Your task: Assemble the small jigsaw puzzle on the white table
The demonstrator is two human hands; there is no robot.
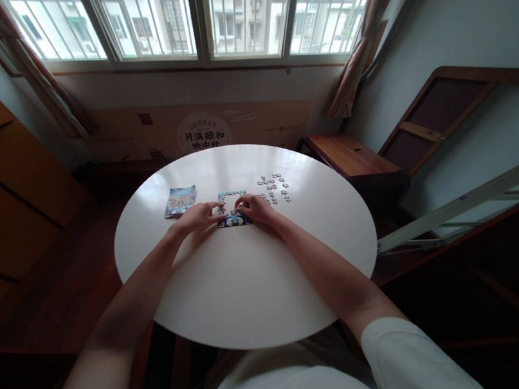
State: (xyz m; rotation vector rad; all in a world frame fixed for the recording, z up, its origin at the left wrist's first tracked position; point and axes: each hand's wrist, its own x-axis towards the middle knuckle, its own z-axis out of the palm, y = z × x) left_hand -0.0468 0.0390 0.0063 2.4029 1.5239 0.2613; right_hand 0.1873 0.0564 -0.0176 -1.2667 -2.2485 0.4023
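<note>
A small, partly built jigsaw puzzle (231, 197) with a blue picture lies near the middle of a round white table (254, 286). My left hand (199, 216) rests at its left edge, fingers curled and pinched against the pieces. At the puzzle's right edge my right hand (255, 207) is also curled, fingertips pressing on it. Whether either hand holds a loose piece is too small to make out. Several loose puzzle pieces (274, 188) are spread out to the right of my right hand.
A small printed picture card (180, 201) lies on the table left of the puzzle. Beyond the table stand a cardboard box (204, 131) under the window, a wooden side table (351, 156) at right, and wooden cabinets (1, 194) at left.
</note>
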